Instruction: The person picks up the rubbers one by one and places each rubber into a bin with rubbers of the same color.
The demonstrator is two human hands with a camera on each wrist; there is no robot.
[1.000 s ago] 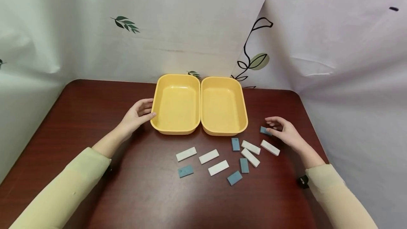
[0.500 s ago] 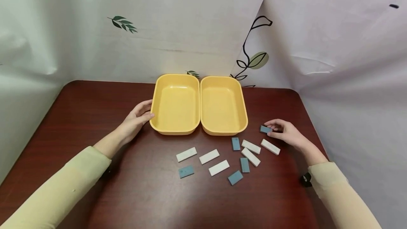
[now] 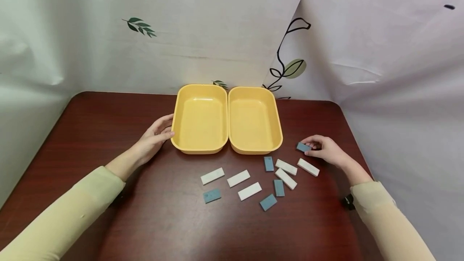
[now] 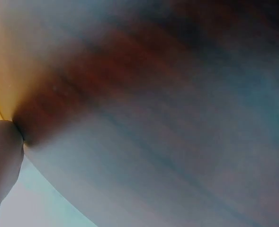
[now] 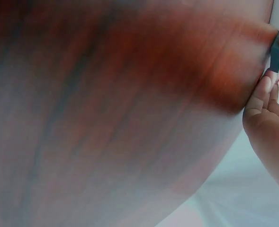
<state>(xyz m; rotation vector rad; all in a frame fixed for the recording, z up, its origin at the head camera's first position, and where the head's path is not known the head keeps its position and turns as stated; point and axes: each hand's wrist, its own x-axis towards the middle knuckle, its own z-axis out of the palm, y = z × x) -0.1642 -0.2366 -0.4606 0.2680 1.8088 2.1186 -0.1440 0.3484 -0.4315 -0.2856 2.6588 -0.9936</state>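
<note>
My right hand (image 3: 326,150) pinches a small blue-grey rectangular block (image 3: 303,147) between thumb and fingers, to the right of the yellow bins. In the right wrist view the same block (image 5: 276,52) shows edge-on at the fingertips. My left hand (image 3: 154,138) rests against the outer left side of the left yellow bin (image 3: 175,142), fingers loosely extended and partly hidden below its rim. The left wrist view catches only the thumb (image 4: 4,151) beside the yellow wall. A white block (image 3: 308,167) lies just in front of my right hand.
A second yellow bin (image 3: 279,140) adjoins the first; neither holds anything. Several white blocks (image 3: 238,178) and blue-grey blocks (image 3: 268,202) lie scattered in front, two white ones overlapping. White patterned sheeting (image 3: 217,31) hangs behind the table (image 3: 174,228).
The blue-grey block at my right hand has tilted and shows more of its face in the pinch. My left thumb has slid slightly outward and down along the bin's rim.
</note>
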